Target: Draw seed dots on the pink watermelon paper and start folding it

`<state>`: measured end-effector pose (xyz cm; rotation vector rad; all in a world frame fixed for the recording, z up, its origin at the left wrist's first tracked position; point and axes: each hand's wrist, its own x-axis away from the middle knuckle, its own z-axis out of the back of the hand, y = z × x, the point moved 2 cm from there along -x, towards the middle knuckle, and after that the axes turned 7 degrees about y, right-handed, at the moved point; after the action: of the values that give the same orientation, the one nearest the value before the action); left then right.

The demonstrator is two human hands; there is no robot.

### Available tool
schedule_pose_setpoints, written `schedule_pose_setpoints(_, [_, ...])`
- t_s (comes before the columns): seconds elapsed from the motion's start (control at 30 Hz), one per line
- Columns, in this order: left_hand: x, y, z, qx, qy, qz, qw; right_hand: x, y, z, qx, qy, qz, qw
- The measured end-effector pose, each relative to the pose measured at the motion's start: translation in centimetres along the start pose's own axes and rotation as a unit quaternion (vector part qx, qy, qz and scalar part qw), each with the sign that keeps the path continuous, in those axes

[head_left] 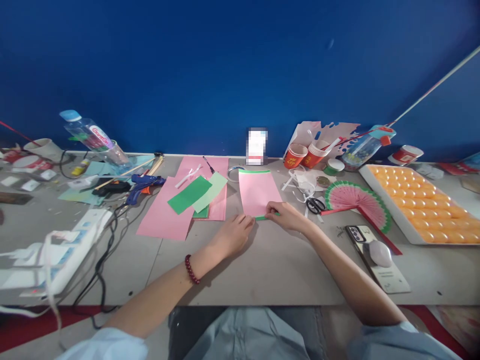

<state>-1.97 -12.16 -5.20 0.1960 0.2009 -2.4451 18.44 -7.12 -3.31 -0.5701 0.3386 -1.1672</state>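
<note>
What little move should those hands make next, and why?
Probably smooth the near green strip along the edge of the pink sheet: the left hand and right hand are both at that edge, while the far green strip lies along the opposite one.

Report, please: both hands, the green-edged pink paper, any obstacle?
Left hand, right hand: at near edge of rectangular pink paper sheet with green ends. Sheet on grey tabletop. Black-handled scissors right of sheet, apart.

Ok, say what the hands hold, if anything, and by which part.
The pink sheet, at its near green edge: left hand at the left corner, right hand toward the right; pinched or only pressed, I cannot tell.
</note>
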Motion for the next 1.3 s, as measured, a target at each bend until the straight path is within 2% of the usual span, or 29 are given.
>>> schedule_pose_setpoints(0.43, [-0.1, 0.0, 0.2, 0.021, -0.001, 0.006, 1.000, 0.0, -0.2, -0.5, 0.016, 0.011, 0.006, 1.000])
schedule_pose_setpoints(0.77, [-0.5, 1.1, 0.3, 0.030, -0.015, -0.002, 0.999, 0.2, 0.6, 0.6, -0.036, -0.011, -0.006, 0.999])
schedule_pose_setpoints(0.97, [-0.6, 1.2, 1.0, 0.043, 0.001, 0.008, 0.999, 0.4, 0.2, 0.9, -0.027, 0.008, -0.009, 1.000])
schedule_pose_setpoints(1.3, [-0.7, 1.1, 0.8, 0.037, 0.002, 0.003, 0.999, 0.5, 0.4, 1.8, -0.047, 0.014, -0.041, 0.998])
